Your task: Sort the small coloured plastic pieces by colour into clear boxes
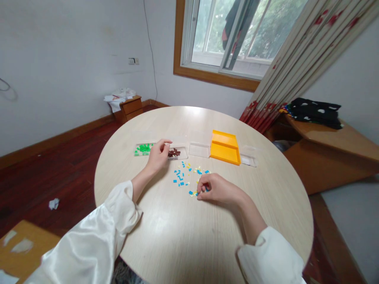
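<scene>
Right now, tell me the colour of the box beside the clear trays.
Orange-yellow; the box shows best in the head view.

Soft window (237, 35) daylight (edges warped)

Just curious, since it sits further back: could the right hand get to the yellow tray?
Probably yes. The right hand rests by the loose pieces, and only bare table lies between it and the yellow tray.

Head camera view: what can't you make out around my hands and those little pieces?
Head view: whatever the left hand pinches by the brown pieces, hidden by its fingers.
Head view: whether the right hand grips a piece; curled fingers cover it.
Head view: shapes of the blue and yellow pieces, too small.
</scene>
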Demonstrator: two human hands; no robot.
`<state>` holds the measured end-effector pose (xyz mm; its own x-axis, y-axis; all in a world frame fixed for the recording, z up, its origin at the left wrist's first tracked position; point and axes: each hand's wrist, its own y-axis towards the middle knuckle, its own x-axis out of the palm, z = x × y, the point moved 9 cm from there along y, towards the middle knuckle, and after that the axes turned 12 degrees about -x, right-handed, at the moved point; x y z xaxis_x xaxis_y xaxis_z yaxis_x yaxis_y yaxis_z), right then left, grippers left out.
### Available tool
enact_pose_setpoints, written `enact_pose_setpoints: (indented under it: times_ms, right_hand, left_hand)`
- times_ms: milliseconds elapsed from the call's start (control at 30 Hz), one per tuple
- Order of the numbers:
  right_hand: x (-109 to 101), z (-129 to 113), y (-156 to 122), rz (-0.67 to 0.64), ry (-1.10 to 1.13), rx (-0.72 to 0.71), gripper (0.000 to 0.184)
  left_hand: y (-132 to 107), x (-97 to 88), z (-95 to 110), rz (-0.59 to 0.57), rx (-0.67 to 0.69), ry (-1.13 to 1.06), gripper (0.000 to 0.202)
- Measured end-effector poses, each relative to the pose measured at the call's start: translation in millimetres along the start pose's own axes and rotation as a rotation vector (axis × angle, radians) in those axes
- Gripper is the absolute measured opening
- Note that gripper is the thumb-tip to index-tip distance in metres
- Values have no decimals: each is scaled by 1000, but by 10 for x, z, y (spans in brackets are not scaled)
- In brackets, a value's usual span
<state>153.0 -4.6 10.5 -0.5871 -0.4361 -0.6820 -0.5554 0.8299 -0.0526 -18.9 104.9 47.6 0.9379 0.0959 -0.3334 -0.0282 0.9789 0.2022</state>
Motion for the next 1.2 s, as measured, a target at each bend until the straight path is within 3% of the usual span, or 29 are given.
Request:
enact_pose_setpoints:
  times_ms: [133,233,333,433,600,967,1200]
  right_hand:
    - [70,31,0,-52,-32,11,10]
    - [62,55,6,-40,-67,12,7]
    - [63,46,10,-39,-78,13,3]
    - [60,16,17,-33,-96,2,8]
    - [68,1,25,-27,-107,-9,10]
    - [66,-24,34,-30,-97,4,11]
    - [68,-49,32,-35,-95,3,11]
  left_hand:
    - [93,-182,-85,105,-86,-68,20]
    - [122,-202,-153,117,-127,-42,27]
    - [129,-73,-167,20,-98,99,22]
    - [105,87,-135,-81,15,298,12]
    - [99,257,-139,-214,133,445,20]
    - [210,389,-260,-431,-5,455,15]
    - [260,395,-382,-450,-129,447,13]
